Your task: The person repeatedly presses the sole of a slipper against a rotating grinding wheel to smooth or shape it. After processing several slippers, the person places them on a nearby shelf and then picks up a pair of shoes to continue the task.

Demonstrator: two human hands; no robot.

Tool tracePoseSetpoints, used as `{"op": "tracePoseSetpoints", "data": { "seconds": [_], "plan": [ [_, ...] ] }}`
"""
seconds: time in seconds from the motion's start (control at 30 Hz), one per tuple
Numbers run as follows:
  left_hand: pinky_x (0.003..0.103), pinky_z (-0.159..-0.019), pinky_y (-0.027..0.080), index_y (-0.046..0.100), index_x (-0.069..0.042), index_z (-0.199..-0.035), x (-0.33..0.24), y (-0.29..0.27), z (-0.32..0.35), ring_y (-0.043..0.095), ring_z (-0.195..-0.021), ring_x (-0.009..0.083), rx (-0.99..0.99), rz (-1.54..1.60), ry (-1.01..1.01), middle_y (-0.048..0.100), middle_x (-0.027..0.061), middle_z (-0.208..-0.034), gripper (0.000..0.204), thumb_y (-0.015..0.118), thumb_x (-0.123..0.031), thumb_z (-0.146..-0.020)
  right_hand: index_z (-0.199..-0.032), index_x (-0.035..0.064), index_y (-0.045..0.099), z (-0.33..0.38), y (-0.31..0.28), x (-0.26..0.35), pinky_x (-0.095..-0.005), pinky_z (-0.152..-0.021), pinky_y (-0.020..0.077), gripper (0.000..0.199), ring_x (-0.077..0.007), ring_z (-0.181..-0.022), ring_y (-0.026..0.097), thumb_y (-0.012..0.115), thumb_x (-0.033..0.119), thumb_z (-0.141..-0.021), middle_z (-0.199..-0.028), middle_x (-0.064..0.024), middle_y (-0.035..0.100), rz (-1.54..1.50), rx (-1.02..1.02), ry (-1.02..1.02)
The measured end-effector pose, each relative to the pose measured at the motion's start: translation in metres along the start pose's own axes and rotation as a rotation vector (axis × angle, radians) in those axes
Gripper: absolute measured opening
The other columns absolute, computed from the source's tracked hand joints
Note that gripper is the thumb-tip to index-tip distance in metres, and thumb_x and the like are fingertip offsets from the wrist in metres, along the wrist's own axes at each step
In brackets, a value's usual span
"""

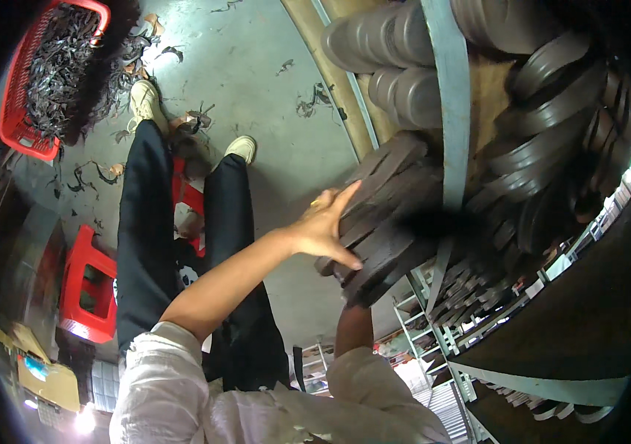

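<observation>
My left hand (326,228) reaches across to the right, with thumb and fingers spread wide against the near side of a stack of dark brown sole-like pieces (386,203). A yellow ring or band shows on one finger. The stack leans against the rack beside a grey metal upright (449,96). My right hand (352,305) comes up under the lower end of the same stack; the pieces hide its fingers, so their grip does not show.
More rounded dark brown pieces (545,111) fill the rack shelves at right. A red basket (16,111) of black scraps stands at far left, with scraps over the grey floor (286,96). A red stool (71,285) is beside my legs. A ladder-like metal frame (412,318) stands below the rack.
</observation>
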State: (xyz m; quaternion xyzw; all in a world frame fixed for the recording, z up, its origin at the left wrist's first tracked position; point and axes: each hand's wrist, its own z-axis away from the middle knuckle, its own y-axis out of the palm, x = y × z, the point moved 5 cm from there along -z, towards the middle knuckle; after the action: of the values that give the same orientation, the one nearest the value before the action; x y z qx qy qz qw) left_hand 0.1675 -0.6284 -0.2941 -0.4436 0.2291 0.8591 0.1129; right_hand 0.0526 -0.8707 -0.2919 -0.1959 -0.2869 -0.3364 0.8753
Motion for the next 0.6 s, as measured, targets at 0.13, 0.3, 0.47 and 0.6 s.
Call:
{"op": "tracePoseSetpoints", "data": {
  "seconds": [0.13, 0.3, 0.47, 0.6],
  "plan": [
    [0.040, -0.097, 0.032, 0.013, -0.009, -0.140, -0.038, -0.015, -0.065, 0.037, -0.115, 0.0420, -0.009, 0.003, -0.050, 0.037, 0.0274, -0.118, 0.119, 0.074, -0.060, -0.051, -0.108, 0.0058, 0.056, -0.041, 0.032, 0.026, -0.0396, -0.090, 0.0421, 0.051, -0.0257, -0.102, 0.054, 0.045, 0.048, -0.080, -0.114, -0.0120, 0.055, -0.095, -0.010, -0.064],
    [0.039, -0.103, 0.027, 0.042, -0.003, -0.126, -0.048, -0.043, -0.150, 0.031, -0.123, 0.0392, -0.153, 0.277, 0.079, 0.038, 0.0280, -0.125, 0.083, 0.056, -0.063, -0.070, -0.106, 0.0056, 0.057, -0.098, 0.094, 0.065, -0.0393, -0.090, 0.0422, 0.051, -0.0255, -0.101, 0.054, 0.046, 0.047, -0.080, -0.113, -0.0122, 0.055, -0.212, -0.015, -0.117],
    [0.038, -0.102, 0.030, 0.032, 0.003, -0.130, -0.034, -0.030, -0.074, 0.037, -0.121, 0.0323, -0.349, 0.295, 0.110, 0.038, 0.0228, -0.129, 0.070, 0.060, -0.039, -0.080, -0.105, 0.0054, 0.058, -0.125, 0.102, 0.091, -0.0390, -0.090, 0.0424, 0.051, -0.0253, -0.101, 0.054, 0.046, 0.047, -0.079, -0.112, -0.0124, 0.056, -0.365, -0.133, -0.109],
    [0.028, -0.085, 0.045, 0.054, 0.001, -0.111, 0.062, -0.097, 0.036, 0.056, -0.096, 0.0152, -0.547, 0.628, -0.065, 0.061, 0.0085, -0.103, 0.032, 0.059, -0.015, -0.084, -0.104, 0.0053, 0.059, -0.106, 0.110, 0.075, -0.0387, -0.090, 0.0425, 0.050, -0.0251, -0.100, 0.055, 0.046, 0.047, -0.079, -0.111, -0.0126, 0.056, -0.461, -0.144, -0.068]
  ]
}}
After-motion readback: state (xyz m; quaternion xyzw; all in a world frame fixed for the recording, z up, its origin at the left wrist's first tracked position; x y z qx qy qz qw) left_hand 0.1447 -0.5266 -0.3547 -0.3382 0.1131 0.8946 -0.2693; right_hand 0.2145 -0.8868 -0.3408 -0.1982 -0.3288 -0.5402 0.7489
